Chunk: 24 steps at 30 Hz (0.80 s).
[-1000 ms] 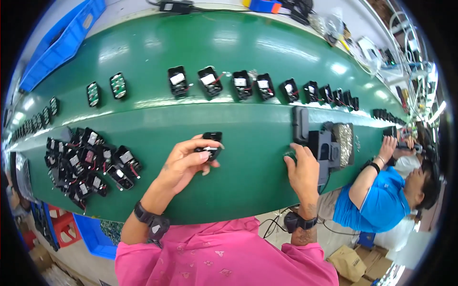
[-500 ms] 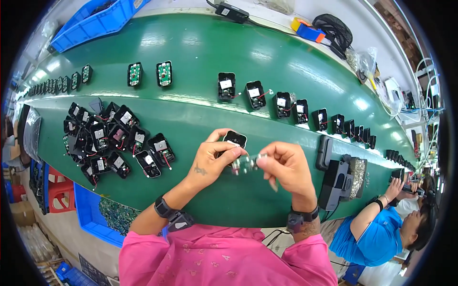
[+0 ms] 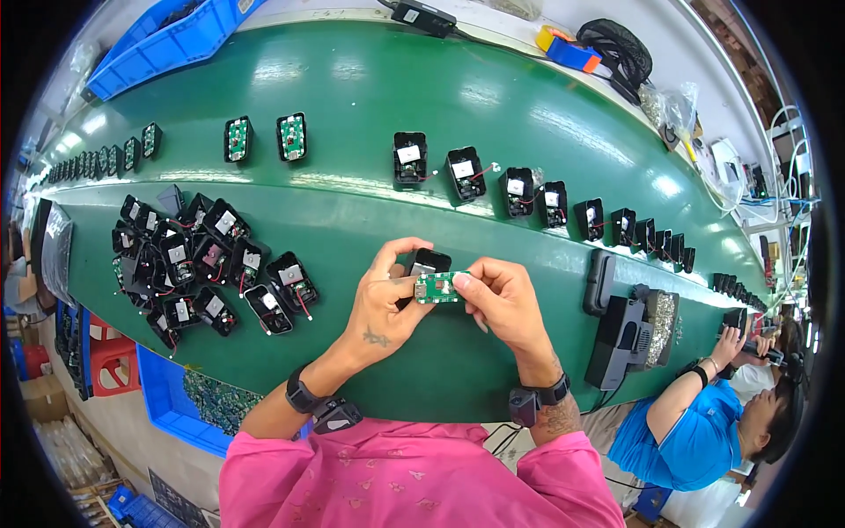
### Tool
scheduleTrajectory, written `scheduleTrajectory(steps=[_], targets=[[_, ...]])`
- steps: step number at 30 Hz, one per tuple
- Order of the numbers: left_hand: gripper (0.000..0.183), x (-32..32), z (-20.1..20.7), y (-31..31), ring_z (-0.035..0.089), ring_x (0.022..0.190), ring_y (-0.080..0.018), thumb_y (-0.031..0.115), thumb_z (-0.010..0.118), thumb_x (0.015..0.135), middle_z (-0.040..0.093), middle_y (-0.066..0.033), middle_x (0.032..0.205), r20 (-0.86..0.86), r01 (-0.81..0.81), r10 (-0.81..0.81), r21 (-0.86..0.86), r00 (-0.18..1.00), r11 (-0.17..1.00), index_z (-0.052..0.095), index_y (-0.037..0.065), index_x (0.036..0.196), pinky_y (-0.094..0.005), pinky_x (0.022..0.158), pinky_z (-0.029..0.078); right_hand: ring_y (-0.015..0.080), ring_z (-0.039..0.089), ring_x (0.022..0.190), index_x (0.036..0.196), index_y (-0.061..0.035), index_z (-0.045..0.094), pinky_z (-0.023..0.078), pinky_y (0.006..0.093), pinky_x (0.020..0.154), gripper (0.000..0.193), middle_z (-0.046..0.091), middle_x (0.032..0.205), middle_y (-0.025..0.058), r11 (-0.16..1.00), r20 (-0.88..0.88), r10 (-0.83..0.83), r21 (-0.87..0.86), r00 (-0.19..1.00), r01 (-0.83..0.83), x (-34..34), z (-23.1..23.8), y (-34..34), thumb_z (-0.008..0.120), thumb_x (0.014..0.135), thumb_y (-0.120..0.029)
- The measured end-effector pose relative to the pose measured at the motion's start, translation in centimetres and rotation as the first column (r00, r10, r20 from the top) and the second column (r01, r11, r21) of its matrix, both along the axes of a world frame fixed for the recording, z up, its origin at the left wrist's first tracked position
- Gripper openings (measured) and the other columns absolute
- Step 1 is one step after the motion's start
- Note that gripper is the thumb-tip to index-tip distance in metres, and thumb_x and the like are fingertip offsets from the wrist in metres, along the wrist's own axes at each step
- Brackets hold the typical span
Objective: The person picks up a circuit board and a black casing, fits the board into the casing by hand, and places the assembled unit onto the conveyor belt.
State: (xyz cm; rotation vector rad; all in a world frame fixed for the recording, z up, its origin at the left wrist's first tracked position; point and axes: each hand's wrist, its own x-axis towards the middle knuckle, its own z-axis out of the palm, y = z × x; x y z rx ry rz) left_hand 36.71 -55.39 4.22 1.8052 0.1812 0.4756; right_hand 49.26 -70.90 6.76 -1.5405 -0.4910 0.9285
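In front of me, my left hand (image 3: 380, 304) is closed around a small black plastic case (image 3: 429, 259), its open side facing up. A green circuit board (image 3: 437, 288) lies flat over the near part of this case, component side up. My right hand (image 3: 503, 302) pinches the board's right end between thumb and fingers. The left thumb and fingertips reach the board's left end, and the board hides much of the case's inside. Any wire between board and case is hidden.
Left of my hands lies a pile of black cases (image 3: 180, 255) with red wires. Farther back stand rows of cases, some with green boards (image 3: 238, 139). On the right are a black device (image 3: 613, 339) and a box of small metal parts (image 3: 660, 330). A co-worker in blue (image 3: 691, 431) works beyond.
The board, blurred and tilted between my hands before, is now flat over the case, with its green face showing. My right hand has moved left, closer to my left hand.
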Motion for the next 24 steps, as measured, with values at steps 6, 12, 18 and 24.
scheduleTrajectory(steps=[6,12,18,24], targets=[[0.084,0.1,0.6,-0.5,0.056,0.117,-0.018,-0.008,0.076,0.075,0.042,-0.0117,0.143,-0.056,0.042,-0.092,-0.579,0.994,0.815,0.037,0.003,0.148,-0.0314,0.096,0.053,0.0014,0.049,0.05,0.08,-0.0025,0.062,0.035,0.0183,0.042,0.025,0.057,0.062,-0.0024,0.999,0.123,-0.044,-0.02,0.991,0.047,-0.4,-1.4,0.1,0.068,0.095,-0.021],[0.057,0.1,0.3,0.2,0.058,0.113,-0.0156,-0.001,0.068,0.087,0.054,-0.0116,0.132,-0.015,0.111,-0.161,-0.663,0.987,0.741,0.048,-0.001,0.14,-0.0283,0.095,0.051,0.0009,0.049,0.053,0.08,-0.0028,0.061,0.036,0.0187,0.045,0.023,0.058,0.065,-0.0032,0.996,0.278,-0.077,-0.013,0.958,0.084,-0.8,-1.9,0.0,0.073,0.092,-0.018],[0.048,0.0,0.2,-0.1,0.057,0.111,-0.0122,0.003,0.065,0.092,0.058,-0.009,0.124,-0.057,0.061,-0.134,-0.673,0.989,0.737,0.05,-0.003,0.138,-0.0264,0.093,0.05,0.0181,0.056,0.109,0.096,-0.0042,0.073,0.046,0.0327,0.088,0.015,0.057,0.119,0.011,0.976,0.741,-0.207,0.204,0.639,0.08,-1.1,-0.8,0.6,0.077,0.083,-0.01],[0.048,0.0,0.3,-0.6,0.058,0.11,-0.012,0.005,0.066,0.093,0.058,-0.0098,0.127,-0.041,0.131,-0.214,-0.673,0.976,0.727,0.051,-0.002,0.137,-0.0261,0.092,0.051,0.0259,0.047,0.126,0.1,-0.0121,0.078,0.043,0.0392,0.096,0.018,0.05,0.137,0.0115,0.987,0.605,-0.074,0.159,0.793,-0.029,-0.9,-1.7,0.4,0.076,0.082,-0.009]])
